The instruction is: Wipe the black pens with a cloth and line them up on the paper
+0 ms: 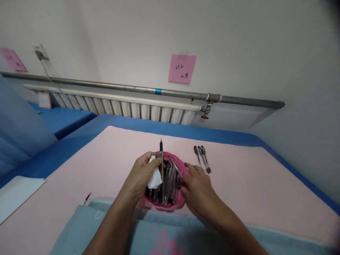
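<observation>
A pink scalloped bowl (182, 163) on the pale pink mat holds many clear pen barrels (170, 182) and black parts. At its left side, my left hand (146, 170) is closed on an uncapped pen (161, 148), tip pointing up, and a crumpled white tissue (155, 180). My right hand (198, 182) is at the bowl's right rim, its fingers curled down among the pen parts. A slim clear tube (175, 165) slants toward those fingertips; whether they pinch it or a dark part beside it is unclear.
Three black-capped pens (202, 157) lie together right of the bowl. A teal cloth (148, 226) covers the near edge, with a dark pen tip (87, 198) beside it. White paper (18, 194) lies at left. Behind the blue table edge (170, 126) are a radiator (146, 108) and a pipe (119, 86).
</observation>
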Demonstrator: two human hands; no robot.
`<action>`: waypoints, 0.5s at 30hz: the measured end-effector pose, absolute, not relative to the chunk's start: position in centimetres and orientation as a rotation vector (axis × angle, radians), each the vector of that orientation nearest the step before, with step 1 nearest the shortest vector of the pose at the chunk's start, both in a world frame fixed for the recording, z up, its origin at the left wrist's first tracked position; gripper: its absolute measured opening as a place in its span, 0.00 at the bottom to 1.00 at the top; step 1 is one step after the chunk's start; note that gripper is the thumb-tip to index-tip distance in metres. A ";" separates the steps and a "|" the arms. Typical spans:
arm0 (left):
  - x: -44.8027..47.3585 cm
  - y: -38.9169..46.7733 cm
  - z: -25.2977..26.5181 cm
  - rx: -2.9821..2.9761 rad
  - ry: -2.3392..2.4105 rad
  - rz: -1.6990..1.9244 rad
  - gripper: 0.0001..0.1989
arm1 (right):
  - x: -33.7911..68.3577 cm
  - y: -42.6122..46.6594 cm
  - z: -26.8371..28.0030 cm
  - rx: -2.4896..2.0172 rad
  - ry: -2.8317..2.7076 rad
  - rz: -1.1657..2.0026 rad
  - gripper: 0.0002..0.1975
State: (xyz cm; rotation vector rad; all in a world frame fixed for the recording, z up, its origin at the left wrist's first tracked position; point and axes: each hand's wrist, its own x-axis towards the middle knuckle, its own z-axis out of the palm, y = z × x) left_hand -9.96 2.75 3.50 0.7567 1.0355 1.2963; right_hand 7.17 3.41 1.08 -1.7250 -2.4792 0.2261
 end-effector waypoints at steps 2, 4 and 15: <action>-9.9 2.8 3.4 0.751 1.023 1.305 0.10 | 6.7 3.4 1.1 -1.801 -2.500 0.201 0.13; -9.8 2.8 3.4 0.741 1.005 1.305 0.09 | 6.4 3.5 1.0 -1.858 -2.504 0.206 0.13; -10.0 2.9 3.2 0.723 0.989 1.296 0.09 | 7.4 4.0 0.2 -1.639 -2.352 0.261 0.10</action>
